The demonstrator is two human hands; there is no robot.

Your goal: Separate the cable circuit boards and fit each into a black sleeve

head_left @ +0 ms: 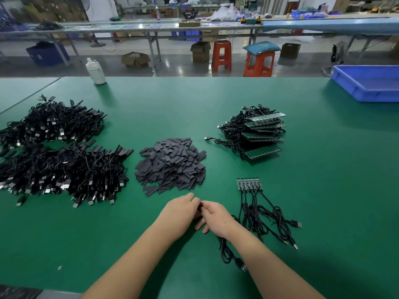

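My left hand (181, 207) and my right hand (212, 215) meet over the green table (216, 100), fingertips together on a small black sleeve (200, 207), mostly hidden between them. A black cable (225, 251) trails from under my right hand toward me. A joined strip of small circuit boards (249, 184) with several cables lies to the right. A heap of black sleeves (171, 166) sits just beyond my hands. A stack of board panels with cables (257, 132) is farther right.
Two large piles of sleeved black cables (58, 152) fill the left of the table. A white bottle (96, 71) stands at the far edge, a blue tray (367, 82) at the far right. Stools and benches lie beyond.
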